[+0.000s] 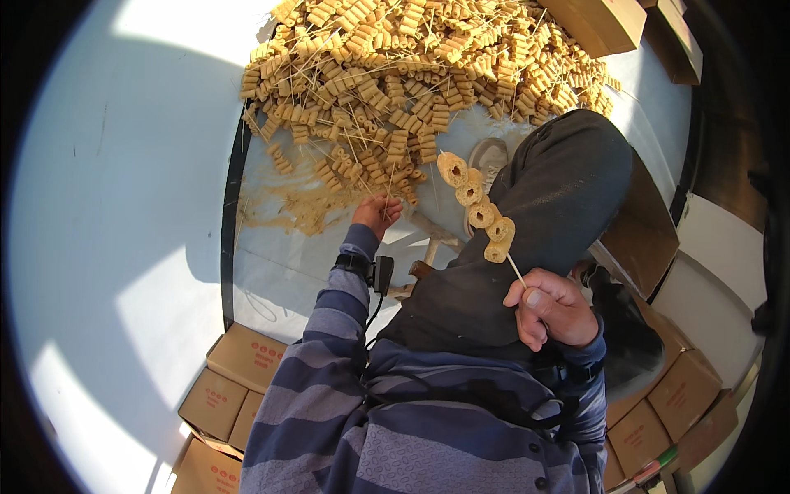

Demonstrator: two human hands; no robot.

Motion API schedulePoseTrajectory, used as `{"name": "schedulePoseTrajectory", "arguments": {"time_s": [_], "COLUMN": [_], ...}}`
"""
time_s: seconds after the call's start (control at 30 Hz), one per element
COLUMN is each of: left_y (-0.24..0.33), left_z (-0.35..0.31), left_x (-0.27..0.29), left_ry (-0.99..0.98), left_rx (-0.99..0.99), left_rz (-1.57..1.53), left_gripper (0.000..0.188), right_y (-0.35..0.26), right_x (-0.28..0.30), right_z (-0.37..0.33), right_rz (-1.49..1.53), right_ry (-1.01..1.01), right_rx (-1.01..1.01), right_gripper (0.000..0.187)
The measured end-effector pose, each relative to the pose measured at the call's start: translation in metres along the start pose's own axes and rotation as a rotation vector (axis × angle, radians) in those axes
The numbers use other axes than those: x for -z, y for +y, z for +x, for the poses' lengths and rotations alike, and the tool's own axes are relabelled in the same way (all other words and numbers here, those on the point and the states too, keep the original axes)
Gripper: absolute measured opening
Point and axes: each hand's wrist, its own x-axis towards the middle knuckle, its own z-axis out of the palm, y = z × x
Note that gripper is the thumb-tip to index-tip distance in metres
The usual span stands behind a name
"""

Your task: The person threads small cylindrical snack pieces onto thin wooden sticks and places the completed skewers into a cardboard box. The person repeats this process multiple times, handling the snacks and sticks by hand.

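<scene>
My right hand (555, 309) is closed round the bare end of a thin stick. Several tan, hollow ring-shaped pieces are threaded on this skewer (480, 216), which points up and to the left over my right thigh. At the near edge of a big pile of similar skewers (428, 70), my left hand (378, 212) has its fingers drawn together at a thin stick (391, 181). That stick runs up toward the rolls at the pile's edge; the fingertips show only small and partly hidden.
Cardboard boxes stand at the lower left (212, 403), the lower right (683, 395) and the upper right (605, 25). Tan crumbs (304, 206) lie left of my left hand. My bent right leg (568, 181) and shoe (489, 156) are beside the pile. A pale sheet (115, 206) covers the left side.
</scene>
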Motion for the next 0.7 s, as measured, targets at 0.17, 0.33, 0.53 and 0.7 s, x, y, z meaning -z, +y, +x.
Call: {"name": "schedulePoseTrajectory", "arguments": {"time_s": [0.17,0.33,0.53,0.7], "left_y": [0.014,0.015,0.049,0.104], "left_z": [0.012,-0.036,-0.142,-0.205], "left_x": [-0.009,-0.014,-0.03,-0.089], "left_ry": [-0.343,-0.428,-0.403,-0.713], "left_rx": [0.106,0.131,-0.067,-0.23], "left_rz": [0.032,-0.066,-0.025,0.041], "left_gripper": [0.014,0.013,0.015,0.016], "right_y": [0.005,-0.003,-0.007,-0.003], "right_x": [0.005,-0.008,-0.038,-0.05], "right_z": [-0.006,-0.012,-0.003,0.022], "right_rz": [0.048,0.067,0.005,-0.053], "right_ry": [0.01,0.182,0.366,0.301], "right_rx": [0.075,0.108,0.135,0.285], "right_gripper": [0.027,0.024,0.026,0.027]}}
